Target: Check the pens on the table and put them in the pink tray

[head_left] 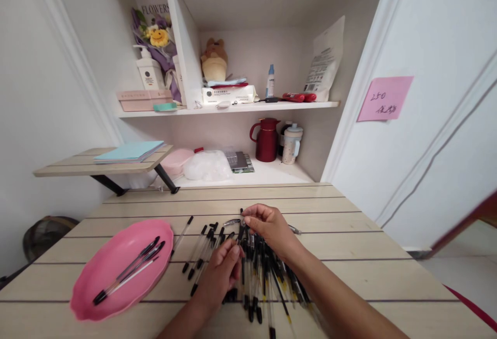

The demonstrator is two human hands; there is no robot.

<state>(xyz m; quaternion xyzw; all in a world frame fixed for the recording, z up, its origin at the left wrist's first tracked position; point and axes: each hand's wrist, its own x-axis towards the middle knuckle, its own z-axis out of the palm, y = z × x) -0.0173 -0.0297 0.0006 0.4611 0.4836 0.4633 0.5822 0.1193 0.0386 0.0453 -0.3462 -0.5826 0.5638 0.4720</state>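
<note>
We find a loose pile of pens [255,277] nearest, on the worktop [380,271], with black caps and some yellow sections. At the pile's far left, our left hand [220,276] has its fingers clamped on a black pen part [240,235]. Just beyond, our right hand [272,227] has its thumb and forefinger together on a small piece; we cannot tell its exact type. We see more capped pens [201,252] left of the hands. Farther left, a pink tray [126,243] holds several slim pens [134,271]. Beyond the worktop, we note a red jug [266,141] beside a speckled cup [292,145] on the lower shelf [272,174].
</note>
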